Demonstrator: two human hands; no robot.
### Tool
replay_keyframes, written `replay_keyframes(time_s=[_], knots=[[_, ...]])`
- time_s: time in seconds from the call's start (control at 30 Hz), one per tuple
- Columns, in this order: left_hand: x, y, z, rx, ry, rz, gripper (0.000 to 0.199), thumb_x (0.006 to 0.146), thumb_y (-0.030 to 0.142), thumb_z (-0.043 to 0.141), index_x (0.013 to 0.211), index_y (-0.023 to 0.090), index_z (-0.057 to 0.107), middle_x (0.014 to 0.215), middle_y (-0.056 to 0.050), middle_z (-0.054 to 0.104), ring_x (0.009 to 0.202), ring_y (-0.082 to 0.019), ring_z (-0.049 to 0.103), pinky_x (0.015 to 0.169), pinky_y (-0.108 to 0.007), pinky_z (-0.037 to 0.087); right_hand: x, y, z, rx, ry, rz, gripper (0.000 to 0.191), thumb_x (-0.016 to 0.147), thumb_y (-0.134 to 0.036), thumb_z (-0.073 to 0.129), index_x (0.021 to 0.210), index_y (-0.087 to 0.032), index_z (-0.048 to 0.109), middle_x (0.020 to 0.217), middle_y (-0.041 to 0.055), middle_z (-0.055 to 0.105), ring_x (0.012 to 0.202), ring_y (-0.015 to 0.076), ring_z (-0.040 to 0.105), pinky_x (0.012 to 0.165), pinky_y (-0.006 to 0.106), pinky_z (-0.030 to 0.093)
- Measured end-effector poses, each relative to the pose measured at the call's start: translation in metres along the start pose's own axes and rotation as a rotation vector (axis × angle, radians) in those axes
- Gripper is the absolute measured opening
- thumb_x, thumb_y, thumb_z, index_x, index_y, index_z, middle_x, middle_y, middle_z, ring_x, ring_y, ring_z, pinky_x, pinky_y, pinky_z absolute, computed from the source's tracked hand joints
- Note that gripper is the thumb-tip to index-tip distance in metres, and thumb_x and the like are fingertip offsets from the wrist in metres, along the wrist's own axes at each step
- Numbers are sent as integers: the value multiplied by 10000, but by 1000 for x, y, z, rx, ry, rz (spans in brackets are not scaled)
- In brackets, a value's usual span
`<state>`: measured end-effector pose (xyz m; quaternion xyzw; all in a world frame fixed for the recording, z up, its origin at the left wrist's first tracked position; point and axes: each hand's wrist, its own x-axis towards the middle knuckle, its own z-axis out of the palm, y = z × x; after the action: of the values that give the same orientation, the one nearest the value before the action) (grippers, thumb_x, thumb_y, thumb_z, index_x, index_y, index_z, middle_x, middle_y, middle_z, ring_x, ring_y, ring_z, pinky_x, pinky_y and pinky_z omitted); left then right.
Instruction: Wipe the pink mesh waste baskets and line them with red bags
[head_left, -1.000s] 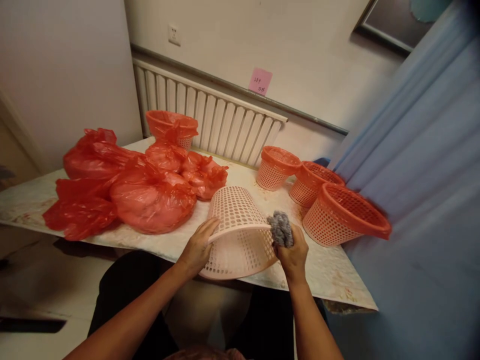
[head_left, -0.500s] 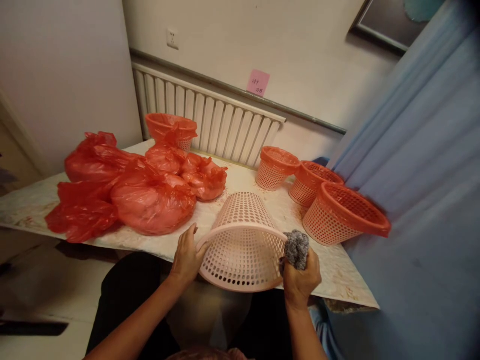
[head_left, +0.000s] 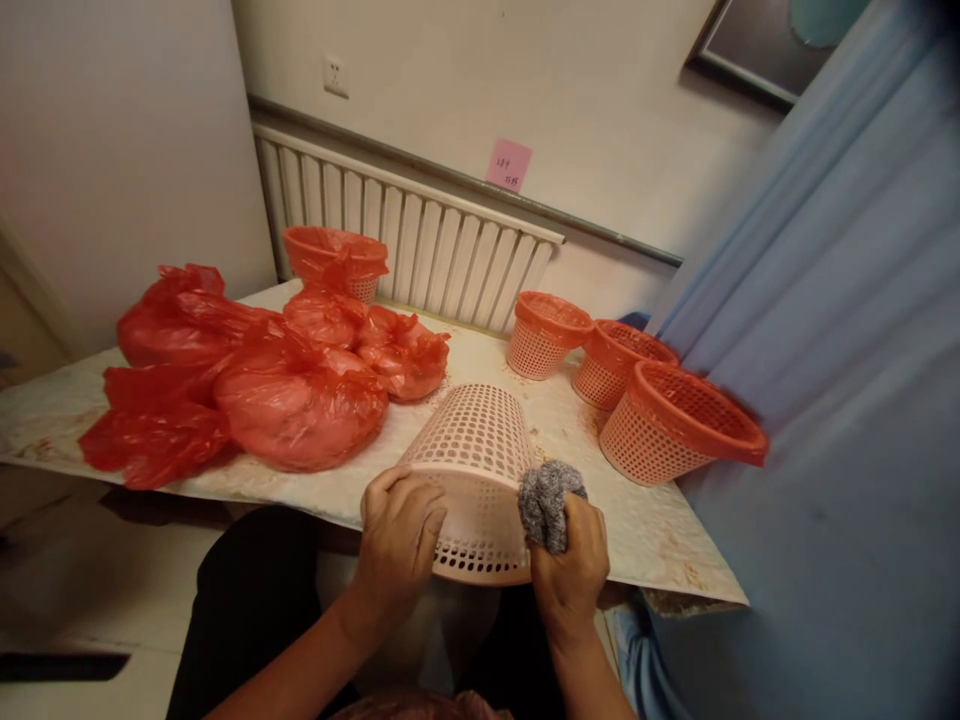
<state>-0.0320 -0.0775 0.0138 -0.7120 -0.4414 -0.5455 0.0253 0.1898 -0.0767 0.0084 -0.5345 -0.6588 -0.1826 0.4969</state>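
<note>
A pale pink perforated basket (head_left: 480,430) lies on its side at the table's front edge, its wide mouth toward me. My left hand (head_left: 397,535) grips the left part of its rim, fingers over the outside and thumb across the opening. Bunched in my right hand (head_left: 571,560) is a grey fuzzy cloth (head_left: 549,500), pressed against the right side of the rim. The fingers of my right hand are closed around the cloth.
Several tied red plastic bags (head_left: 300,410) fill the left of the table (head_left: 652,530). A red-lined basket (head_left: 337,255) stands behind them. Three more lined baskets (head_left: 660,430) stand at the right, beside a blue curtain (head_left: 847,300). A radiator (head_left: 420,240) runs behind.
My left hand has moved right and further over the rim. My right hand has moved left with the cloth. The basket has turned slightly, and the whole view has shifted a little.
</note>
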Motion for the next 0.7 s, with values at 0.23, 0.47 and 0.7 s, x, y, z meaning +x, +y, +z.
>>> replay_keyframes(time_s=[0.23,0.47,0.7], knots=[[-4,12,21,-450,-326,-406,271,920,350,466,1057,157,597,982,-107,671,932,-251,622,854,-426,487,-1,-5,-10,-3,-39,-41,461,768,-114,529,1219,-206,492,1034,102,598,960,269,539,842,443,470],[29,33,43,-749,-384,-718,346,874,485,510,782,166,604,758,-28,652,790,-209,604,767,-315,474,-9,-26,-18,46,-120,-80,491,778,-134,543,1258,-216,481,1095,124,597,1018,292,534,870,496,471],[57,42,41,-861,-366,-798,284,842,411,498,687,176,540,621,26,543,631,-160,525,632,-259,426,-7,-16,-30,340,-222,156,400,777,-254,581,1174,-206,594,1111,96,650,1013,261,610,864,397,508]])
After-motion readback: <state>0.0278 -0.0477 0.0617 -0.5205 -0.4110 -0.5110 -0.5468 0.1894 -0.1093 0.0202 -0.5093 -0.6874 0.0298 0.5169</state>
